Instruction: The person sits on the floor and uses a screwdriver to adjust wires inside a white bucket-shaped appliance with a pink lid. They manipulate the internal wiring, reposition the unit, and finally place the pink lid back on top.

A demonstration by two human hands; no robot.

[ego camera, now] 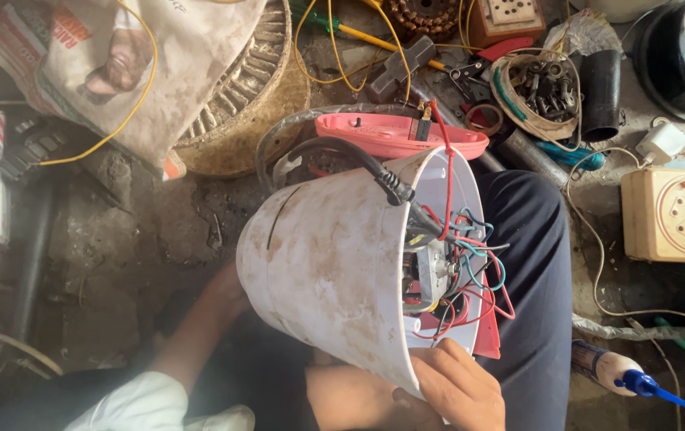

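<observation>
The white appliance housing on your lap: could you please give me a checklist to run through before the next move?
1. Right hand grips the rim of the white housing: ok.
2. Left hand supports the housing from behind: cannot tell, mostly hidden.
3. Coloured wires kept inside the opening: not ok, red loops spill over the rim.
4. Black cable seated at its strain relief: ok.
5. Pink lid out of the way: ok, it lies beyond the housing.
6. Glue tube capped: ok, blue nozzle fitted.
</observation>
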